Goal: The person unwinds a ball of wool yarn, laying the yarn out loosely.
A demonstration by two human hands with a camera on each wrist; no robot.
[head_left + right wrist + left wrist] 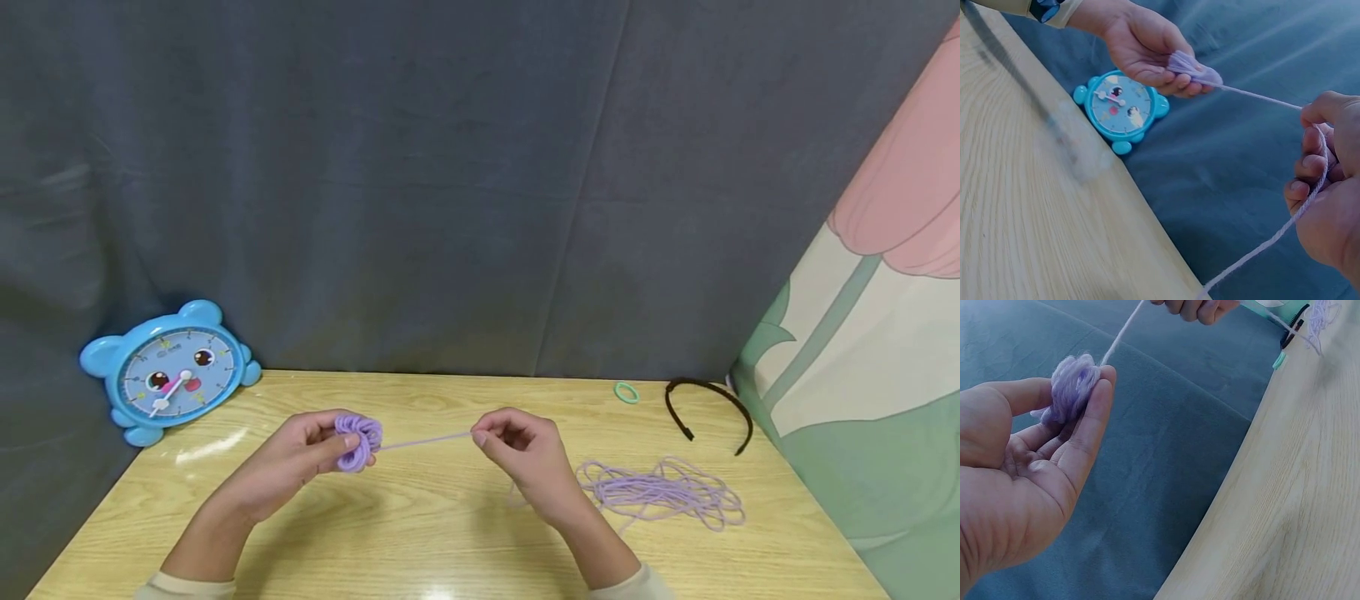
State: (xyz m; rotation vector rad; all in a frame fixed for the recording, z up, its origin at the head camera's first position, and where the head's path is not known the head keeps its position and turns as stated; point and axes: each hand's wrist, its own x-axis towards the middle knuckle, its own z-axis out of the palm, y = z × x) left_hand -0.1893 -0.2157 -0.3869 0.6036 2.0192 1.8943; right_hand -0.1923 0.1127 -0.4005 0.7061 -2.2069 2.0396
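My left hand (288, 454) pinches a small wound bundle of purple yarn (360, 442) between thumb and fingers, above the table. In the left wrist view the yarn bundle (1072, 389) shows its stacked loops held at the fingertips. A single strand (423, 440) runs taut from the bundle across to my right hand (528, 462), which pinches it between thumb and forefinger. From that pinch the strand (1266, 244) trails down past the palm in the right wrist view. A loose heap of the same yarn (660, 493) lies on the table to the right of my right hand.
A blue animal-shaped clock (180, 375) leans against the dark curtain (390, 183) at the back left. Toward the back right of the wooden table (420, 542) lie a green hair tie (626, 392) and a black headband (708, 383). A flower-patterned cloth (862, 350) borders the right side.
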